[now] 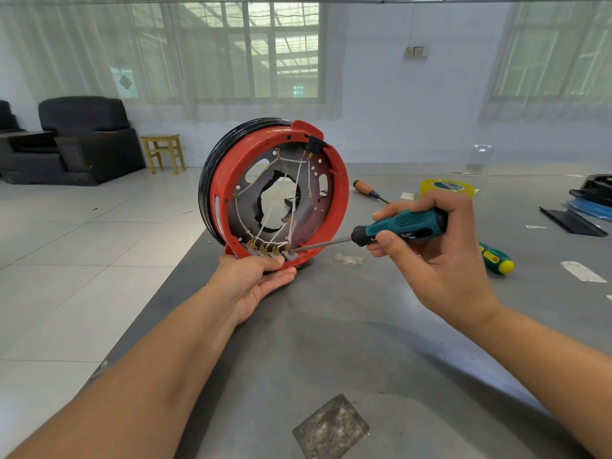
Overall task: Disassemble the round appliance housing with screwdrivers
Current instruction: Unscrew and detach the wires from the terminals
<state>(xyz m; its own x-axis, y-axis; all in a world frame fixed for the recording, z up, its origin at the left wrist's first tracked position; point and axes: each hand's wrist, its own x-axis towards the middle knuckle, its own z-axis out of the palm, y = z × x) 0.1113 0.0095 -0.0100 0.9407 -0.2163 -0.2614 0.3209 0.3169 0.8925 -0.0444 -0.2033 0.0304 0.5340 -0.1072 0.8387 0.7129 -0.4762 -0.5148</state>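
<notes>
The round housing, a red ring with a black outer band, stands on its edge on the grey table with its open side facing me. Inside are a dark metal plate, white wires and brass terminals along the bottom. My left hand grips the housing's lower rim, thumb on the terminal block. My right hand holds a teal and black screwdriver; its tip rests on the rightmost terminal.
An orange-handled screwdriver and a green and yellow one lie on the table to the right. A yellow tape roll, black and blue parts and a metal scrap are there too. The table's left edge drops to tiled floor.
</notes>
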